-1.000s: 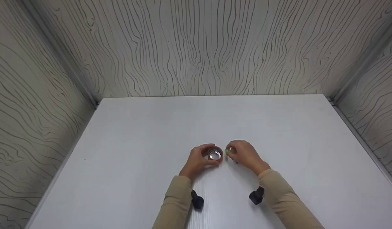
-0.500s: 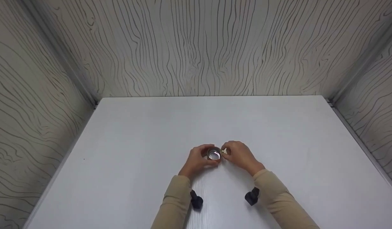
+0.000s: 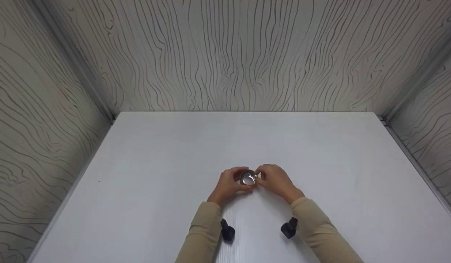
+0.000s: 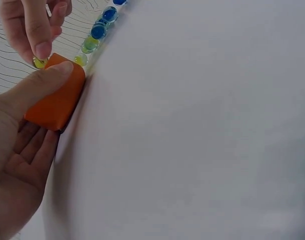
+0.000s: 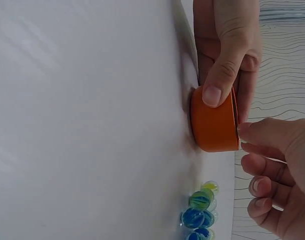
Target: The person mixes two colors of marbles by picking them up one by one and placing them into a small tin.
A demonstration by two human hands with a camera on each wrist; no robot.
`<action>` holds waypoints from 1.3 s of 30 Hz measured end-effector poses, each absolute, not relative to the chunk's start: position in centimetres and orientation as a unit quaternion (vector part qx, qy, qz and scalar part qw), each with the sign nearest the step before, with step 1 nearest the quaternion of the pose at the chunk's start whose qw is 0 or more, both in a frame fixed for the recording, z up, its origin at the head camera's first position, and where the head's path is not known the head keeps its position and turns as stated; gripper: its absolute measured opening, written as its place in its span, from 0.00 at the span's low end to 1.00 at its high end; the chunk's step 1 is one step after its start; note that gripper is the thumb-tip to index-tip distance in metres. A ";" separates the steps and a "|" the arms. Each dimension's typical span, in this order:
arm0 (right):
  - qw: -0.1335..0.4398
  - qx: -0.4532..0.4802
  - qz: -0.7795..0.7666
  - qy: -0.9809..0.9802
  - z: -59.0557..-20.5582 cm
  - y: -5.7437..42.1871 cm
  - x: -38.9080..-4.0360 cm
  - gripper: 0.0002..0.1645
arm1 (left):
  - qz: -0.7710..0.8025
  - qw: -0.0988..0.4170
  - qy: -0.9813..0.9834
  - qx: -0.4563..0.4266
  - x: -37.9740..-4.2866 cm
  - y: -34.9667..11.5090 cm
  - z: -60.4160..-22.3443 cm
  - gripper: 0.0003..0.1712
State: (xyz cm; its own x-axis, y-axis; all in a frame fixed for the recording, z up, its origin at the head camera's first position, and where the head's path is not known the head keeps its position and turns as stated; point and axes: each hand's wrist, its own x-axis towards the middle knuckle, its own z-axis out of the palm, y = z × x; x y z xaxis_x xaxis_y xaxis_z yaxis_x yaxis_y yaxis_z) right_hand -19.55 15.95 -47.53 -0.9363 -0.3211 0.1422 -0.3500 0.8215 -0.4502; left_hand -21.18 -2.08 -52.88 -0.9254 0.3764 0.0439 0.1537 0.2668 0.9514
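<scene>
A small round orange cup with a shiny metal inside stands on the white table. My left hand grips it from the left, thumb on the near side and fingers round the far side. At the cup's right rim, my right hand pinches a yellow glass marble between thumb and forefinger. In the right wrist view that marble is mostly hidden by the fingertips. Beside the cup, several loose glass marbles in blue, green and yellow lie on the table.
The white table ends at wood-grain patterned panels at the back and sides. A black wrist device sits at the left sleeve and another black device at the right one.
My right hand has moved left with the marble, from beside the cup to its rim. My left hand keeps its grip on the cup in much the same place.
</scene>
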 end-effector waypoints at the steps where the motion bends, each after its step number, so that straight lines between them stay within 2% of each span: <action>1: 0.031 0.178 0.241 -0.954 -47.6 16.0 -19.5 0.07 | 0.582 0.096 0.790 0.167 -21.2 -2.0 -52.9 0.36; 8: 0.031 0.176 0.239 -0.955 -47.7 16.0 -19.7 0.06 | 0.582 0.093 0.791 0.167 -21.2 -1.9 -52.9 0.36; 15: -0.001 0.145 0.256 -0.956 -47.6 16.1 -19.5 0.06 | 0.582 0.095 0.790 0.168 -20.9 -2.0 -52.6 0.35; 24: 0.002 0.151 0.256 -0.955 -47.4 16.6 -19.1 0.08 | 0.575 0.080 0.793 0.184 -21.0 -2.1 -52.9 0.36; 31: 0.006 0.154 0.250 -0.956 -47.5 17.2 -19.0 0.09 | 0.584 0.105 0.790 0.152 -20.9 -2.0 -52.6 0.37; 39: 0.000 0.137 0.258 -0.956 -47.4 17.7 -18.9 0.08 | 0.583 0.110 0.791 0.149 -20.9 -2.1 -52.4 0.36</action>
State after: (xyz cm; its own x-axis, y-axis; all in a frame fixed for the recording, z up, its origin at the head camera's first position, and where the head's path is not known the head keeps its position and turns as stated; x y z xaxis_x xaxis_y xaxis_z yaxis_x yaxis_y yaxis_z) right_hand -18.87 17.65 -47.42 -0.9626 -0.2619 0.0699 -0.2615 0.8294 -0.4937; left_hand -20.94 -2.08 -52.41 -0.9315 0.3638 0.0010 0.1083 0.2746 0.9554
